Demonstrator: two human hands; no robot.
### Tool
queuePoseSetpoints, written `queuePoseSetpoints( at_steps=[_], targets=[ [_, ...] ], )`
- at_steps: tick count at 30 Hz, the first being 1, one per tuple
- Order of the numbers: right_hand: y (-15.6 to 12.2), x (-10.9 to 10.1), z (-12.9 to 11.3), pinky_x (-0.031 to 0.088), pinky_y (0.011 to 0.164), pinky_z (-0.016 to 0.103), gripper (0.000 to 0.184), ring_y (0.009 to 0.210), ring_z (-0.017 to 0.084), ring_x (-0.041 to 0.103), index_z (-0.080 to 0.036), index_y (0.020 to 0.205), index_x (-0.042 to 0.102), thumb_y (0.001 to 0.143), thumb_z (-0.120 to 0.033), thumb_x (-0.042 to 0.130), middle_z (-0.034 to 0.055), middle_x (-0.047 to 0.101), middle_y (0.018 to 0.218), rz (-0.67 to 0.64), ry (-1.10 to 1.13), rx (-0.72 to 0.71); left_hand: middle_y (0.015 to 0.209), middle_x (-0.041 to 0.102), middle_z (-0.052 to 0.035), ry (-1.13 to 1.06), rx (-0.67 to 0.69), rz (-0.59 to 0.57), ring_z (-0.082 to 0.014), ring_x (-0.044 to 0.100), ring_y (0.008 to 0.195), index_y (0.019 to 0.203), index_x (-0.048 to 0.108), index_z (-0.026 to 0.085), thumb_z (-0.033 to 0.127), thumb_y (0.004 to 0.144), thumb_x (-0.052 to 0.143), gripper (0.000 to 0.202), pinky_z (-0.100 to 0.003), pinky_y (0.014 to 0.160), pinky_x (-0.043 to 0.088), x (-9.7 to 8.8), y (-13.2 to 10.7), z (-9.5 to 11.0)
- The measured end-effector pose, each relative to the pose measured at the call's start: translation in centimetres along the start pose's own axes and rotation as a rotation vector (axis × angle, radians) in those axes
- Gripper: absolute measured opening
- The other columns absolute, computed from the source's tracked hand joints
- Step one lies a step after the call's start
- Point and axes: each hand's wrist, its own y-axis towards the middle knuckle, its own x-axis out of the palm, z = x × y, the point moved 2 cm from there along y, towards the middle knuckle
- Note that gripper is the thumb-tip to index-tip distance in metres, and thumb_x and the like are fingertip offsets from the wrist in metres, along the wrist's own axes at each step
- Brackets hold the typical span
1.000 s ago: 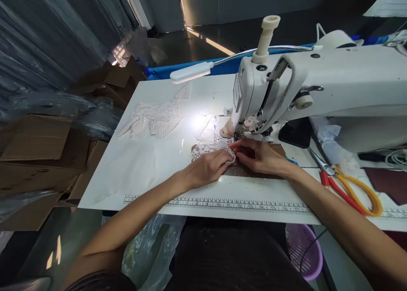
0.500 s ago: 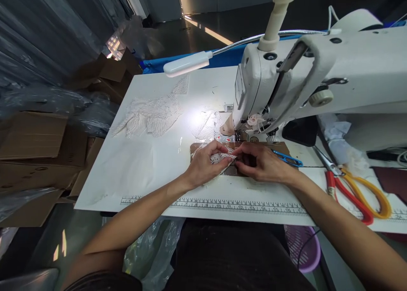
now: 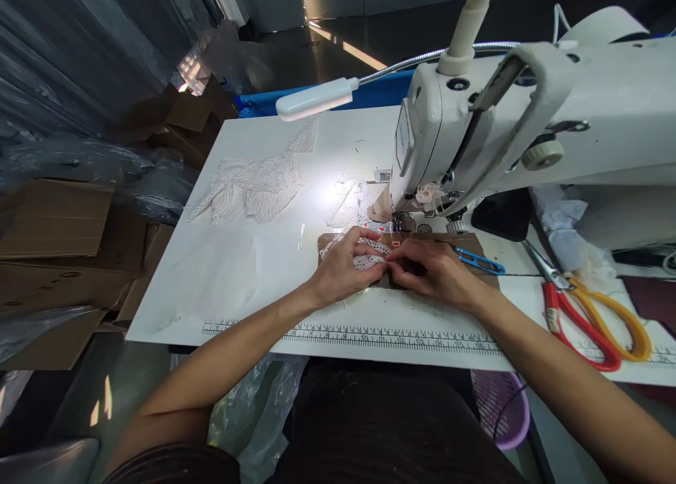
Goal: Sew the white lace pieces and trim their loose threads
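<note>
A small piece of white lace fabric [image 3: 368, 261], full of little holes, is pinched between both hands just in front of the sewing machine [image 3: 422, 146]. My left hand [image 3: 346, 265] grips its left side with thumb and fingers. At its right edge, the fingertips of my right hand [image 3: 430, 269] close on the fabric, meeting the left fingertips. Beneath the hands lies a brown plate [image 3: 478, 244] on the white table. Blue thread snips [image 3: 479, 261] rest beside my right hand. The needle area is partly hidden behind the machine head.
More white lace [image 3: 253, 184] is spread at the table's left. A lamp [image 3: 317, 99] reaches over the table [image 3: 158, 287]. Scissors with red and yellow handles [image 3: 584, 315] lie at the right, near a black pad [image 3: 501, 216]. A printed ruler [image 3: 364, 336] runs along the front edge. Cardboard boxes [image 3: 63, 258] stand left.
The view has shifted slightly. The lace has turned a little between the fingers and lies flatter, while both hands keep hold of it in nearly the same place.
</note>
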Motion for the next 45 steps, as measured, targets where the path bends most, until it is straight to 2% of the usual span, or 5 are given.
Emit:
queuePoseSetpoints(
  at_steps=[16,27,33,39,45],
  targets=[
    [-0.03,-0.32,0.19,0.046,0.063,0.029,0.009,0.067,0.015,0.055,-0.021,0.091,0.056,0.095,-0.026,0.05,0.0039,0.065,0.08,0.029,0.159,0.095,0.088,0.076,-0.0049,-0.108,-0.017,-0.078,-0.0219,0.071,0.092,0.11,0.055,0.018,0.031,0.08,0.071,0.037,-0.043,0.088,0.053,-0.53,0.43,-0.17],
    [-0.18,-0.27,-0.47,0.046,0.064,0.029,0.007,0.066,0.015,0.058,-0.02,0.09,0.063,0.084,-0.018,0.059,0.0019,0.065,0.074,0.016,0.051,-0.026,0.093,0.076,-0.0051,-0.127,-0.047,-0.096,-0.0206,0.072,0.092,0.112,0.053,0.017,0.028,0.079,0.069,0.039,-0.042,0.091,0.052,-0.46,0.36,-0.07],
    [-0.05,0.24,-0.53,0.042,0.061,0.03,0.01,0.065,0.016,0.056,-0.021,0.077,0.055,0.086,-0.018,0.053,0.003,0.062,0.072,-0.003,-0.058,-0.021,0.092,0.075,-0.0062,-0.14,-0.064,-0.117,-0.0228,0.072,0.093,0.117,0.053,0.017,0.03,0.078,0.068,0.043,-0.044,0.089,0.054,-0.41,0.34,-0.14],
    [-0.15,0.17,-0.27,0.041,0.06,0.029,0.01,0.061,0.015,0.052,-0.022,0.078,0.047,0.085,-0.018,0.052,0.0013,0.059,0.069,0.043,0.001,0.016,0.088,0.076,-0.0049,-0.113,-0.041,-0.111,-0.0211,0.072,0.087,0.114,0.056,0.017,0.028,0.077,0.07,0.04,-0.041,0.084,0.056,-0.53,0.45,-0.13],
    [-0.35,-0.13,0.19,0.046,0.065,0.031,0.001,0.067,0.016,0.056,-0.022,0.09,0.053,0.091,-0.022,0.052,0.0036,0.063,0.079,0.067,0.067,0.06,0.094,0.075,-0.0084,-0.396,-0.129,-0.147,-0.0202,0.071,0.089,0.111,0.054,0.016,0.027,0.078,0.073,0.04,-0.039,0.082,0.056,-0.67,0.53,-0.16]
  ],
)
